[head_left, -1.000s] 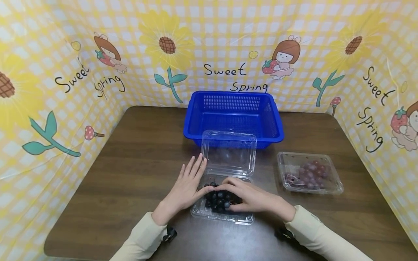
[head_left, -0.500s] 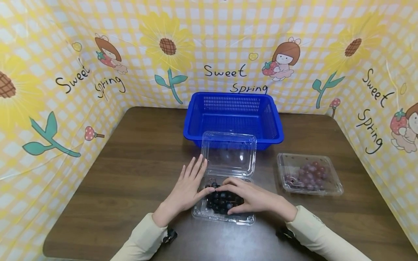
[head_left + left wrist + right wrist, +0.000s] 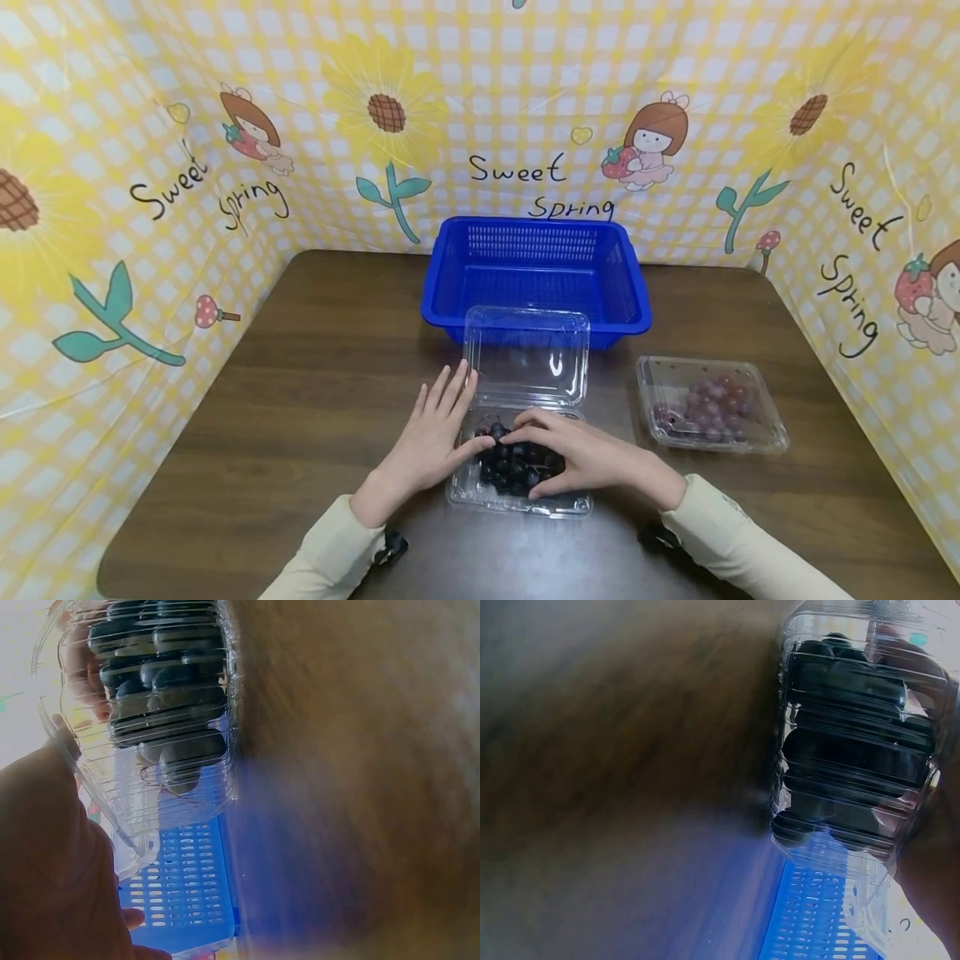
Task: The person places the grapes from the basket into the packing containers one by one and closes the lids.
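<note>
A clear plastic clamshell box (image 3: 461,497) stands on the table in the head view, its lid (image 3: 527,367) raised behind it. Inside lies a bunch of black grapes (image 3: 510,471), also visible through the ribbed wall in both wrist views. My right hand (image 3: 581,454) reaches over the bunch from the right, fingers and thumb curved round it. Along the box's left side lies my left hand (image 3: 423,437), its fingers straight and spread. The left thumb stretches over the rim to the grapes, its tip near the right fingertips.
Behind the box a blue plastic basket (image 3: 637,321) stands against the patterned cloth backdrop. To the right on the brown table (image 3: 300,350) sits a second clear box (image 3: 648,367), closed, with red grapes (image 3: 716,408) inside.
The open box and the black grapes have shifted slightly to the right, with the right hand staying on the bunch. The left hand keeps nearly the same pose beside the box.
</note>
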A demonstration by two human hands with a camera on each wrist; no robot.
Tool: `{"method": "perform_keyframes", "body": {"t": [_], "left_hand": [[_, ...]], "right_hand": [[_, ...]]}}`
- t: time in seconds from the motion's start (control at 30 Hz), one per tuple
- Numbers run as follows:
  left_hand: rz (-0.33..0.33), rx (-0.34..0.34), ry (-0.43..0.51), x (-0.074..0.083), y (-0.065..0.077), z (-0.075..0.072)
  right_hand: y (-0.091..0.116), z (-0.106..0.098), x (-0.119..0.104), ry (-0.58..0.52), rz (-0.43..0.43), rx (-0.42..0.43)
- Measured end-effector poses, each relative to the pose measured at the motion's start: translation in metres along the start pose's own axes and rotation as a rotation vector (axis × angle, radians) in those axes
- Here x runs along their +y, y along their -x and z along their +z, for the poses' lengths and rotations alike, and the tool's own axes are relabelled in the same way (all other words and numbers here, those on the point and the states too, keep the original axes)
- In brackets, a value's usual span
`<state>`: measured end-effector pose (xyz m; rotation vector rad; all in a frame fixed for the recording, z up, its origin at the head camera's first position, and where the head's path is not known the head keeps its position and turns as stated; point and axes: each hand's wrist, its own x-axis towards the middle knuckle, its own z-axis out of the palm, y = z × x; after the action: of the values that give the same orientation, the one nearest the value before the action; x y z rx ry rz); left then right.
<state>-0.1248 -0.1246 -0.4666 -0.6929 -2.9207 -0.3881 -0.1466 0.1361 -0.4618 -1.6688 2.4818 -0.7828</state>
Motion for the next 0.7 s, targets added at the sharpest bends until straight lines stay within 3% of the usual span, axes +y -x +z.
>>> {"method": "perform_keyframes", "body": {"t": [0.7], "left_hand": [[-0.014, -0.001, 0.056, 0.0012, -0.0050, -0.0024]], "right_hand": [[-0.0002, -0.0072, 0.0003, 0.000, -0.032, 0.069]]}}
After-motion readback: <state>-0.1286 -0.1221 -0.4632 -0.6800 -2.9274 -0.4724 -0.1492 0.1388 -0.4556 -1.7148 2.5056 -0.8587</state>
